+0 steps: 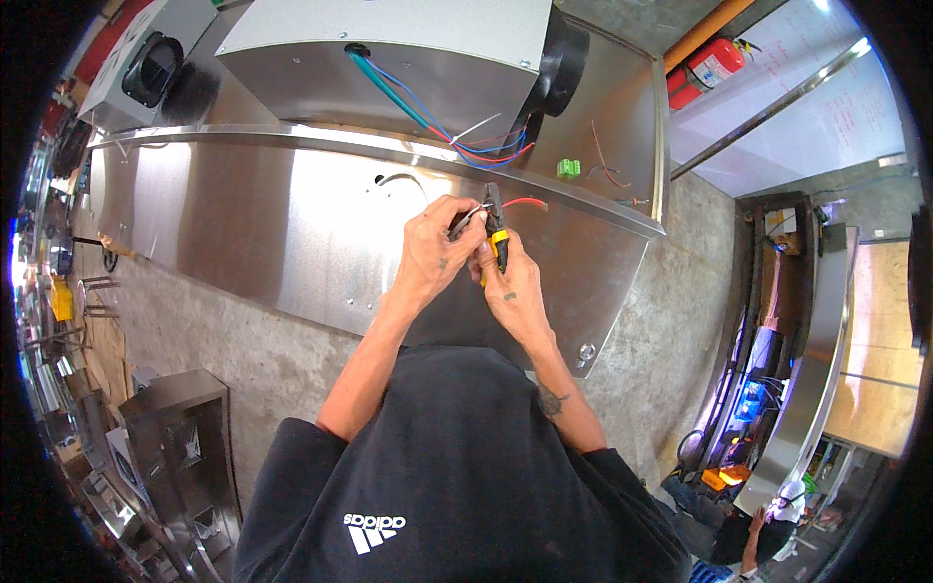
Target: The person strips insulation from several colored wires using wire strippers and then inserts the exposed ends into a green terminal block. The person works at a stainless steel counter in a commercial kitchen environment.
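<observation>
My right hand (pixel 513 290) is closed round the yellow-and-black handles of a pair of pliers (pixel 492 199), whose dark jaws point away from me. Beside the jaws, my left hand (pixel 435 248) pinches a thin grey cable (pixel 461 224), its tip close to or touching the pliers. Whether the jaws grip the cable cannot be made out. A short red wire (pixel 525 202) sticks out just right of the jaws. Left of them, a grey cable (pixel 403 179) curves out of a hole in the steel panel (pixel 224 214); my left hand hides where it leads.
Beyond the panel stands a grey metal box (pixel 389 97) with blue and red wires (pixel 466 146) trailing out. A green terminal block (pixel 569 168) and loose brown wire (pixel 604 160) lie to its right. A fire extinguisher (pixel 708 70) is at far right; another person (pixel 763 530) is at lower right.
</observation>
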Available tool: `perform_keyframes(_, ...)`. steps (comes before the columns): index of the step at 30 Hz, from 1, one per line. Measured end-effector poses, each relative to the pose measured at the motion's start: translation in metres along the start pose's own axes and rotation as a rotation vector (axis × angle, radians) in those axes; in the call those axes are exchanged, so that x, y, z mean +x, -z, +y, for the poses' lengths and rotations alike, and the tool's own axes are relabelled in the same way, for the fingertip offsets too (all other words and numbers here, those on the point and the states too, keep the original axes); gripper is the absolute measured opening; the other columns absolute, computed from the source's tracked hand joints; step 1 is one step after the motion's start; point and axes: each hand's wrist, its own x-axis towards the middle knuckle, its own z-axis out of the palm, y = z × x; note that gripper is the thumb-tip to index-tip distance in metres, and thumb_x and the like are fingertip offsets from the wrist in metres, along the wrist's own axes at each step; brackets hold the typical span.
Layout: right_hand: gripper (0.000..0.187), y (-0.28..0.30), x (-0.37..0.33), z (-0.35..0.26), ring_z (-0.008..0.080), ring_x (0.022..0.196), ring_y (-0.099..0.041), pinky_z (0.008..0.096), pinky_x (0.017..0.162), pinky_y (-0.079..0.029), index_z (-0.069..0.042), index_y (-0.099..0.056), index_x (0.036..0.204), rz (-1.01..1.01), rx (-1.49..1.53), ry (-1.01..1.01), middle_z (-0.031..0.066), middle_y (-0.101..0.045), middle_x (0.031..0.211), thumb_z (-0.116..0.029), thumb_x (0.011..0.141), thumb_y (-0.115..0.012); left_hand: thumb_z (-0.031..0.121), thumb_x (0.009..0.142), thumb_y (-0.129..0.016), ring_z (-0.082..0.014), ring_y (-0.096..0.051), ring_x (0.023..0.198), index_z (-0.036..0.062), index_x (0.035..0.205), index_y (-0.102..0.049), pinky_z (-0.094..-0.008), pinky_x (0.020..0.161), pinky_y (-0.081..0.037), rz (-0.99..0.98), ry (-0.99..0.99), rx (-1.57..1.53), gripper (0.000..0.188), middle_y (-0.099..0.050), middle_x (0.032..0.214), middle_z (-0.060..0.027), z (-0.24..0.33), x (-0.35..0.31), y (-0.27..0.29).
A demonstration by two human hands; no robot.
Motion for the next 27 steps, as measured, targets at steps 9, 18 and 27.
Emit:
perform_keyframes(9, 0.044, -0.004, 0.002, 0.016, 0.0204, 0.072, -0.069, 0.0381, 0.067, -0.056, 0.003, -0.057, 0.129, 0.016, -0.024, 0.068, 0.0105, -0.069, 0.082, -0.04, 0.117, -0.059, 0.012, 0.1, -0.078, -0.0162, -0.07, 0.078, -0.0009, 0.111, -0.078, -0.0314, 0.07, -0.056, -0.027, 0.015, 0.014, 0.017, -0.077, 0.095, -0.0109, -0.001, 0.0, 0.0)
perform_keyframes(18, 0.042, -0.001, 0.001, 0.004, 0.0191, 0.071, -0.066, 0.0355, 0.066, -0.054, 0.004, -0.057, 0.128, -0.054, 0.021, -0.07, 0.011, -0.07, 0.086, -0.037, 0.117, -0.058, 0.011, 0.099, -0.078, -0.018, -0.064, 0.065, -0.0041, 0.109, -0.076, -0.0338, 0.061, -0.053, -0.035, -0.038, 0.038, 0.018, -0.072, 0.09, -0.0131, -0.005, 0.002, 0.0)
perform_keyframes(27, 0.038, -0.002, 0.002, 0.008, 0.0209, 0.074, -0.071, 0.0389, 0.067, -0.056, 0.002, -0.057, 0.119, -0.006, -0.027, 0.03, 0.0125, -0.072, 0.087, -0.036, 0.117, -0.058, 0.015, 0.102, -0.076, -0.0146, -0.063, 0.067, -0.0038, 0.109, -0.077, -0.0323, 0.062, -0.051, -0.071, 0.035, 0.019, 0.02, -0.073, 0.089, -0.0117, 0.0, 0.004, 0.003)
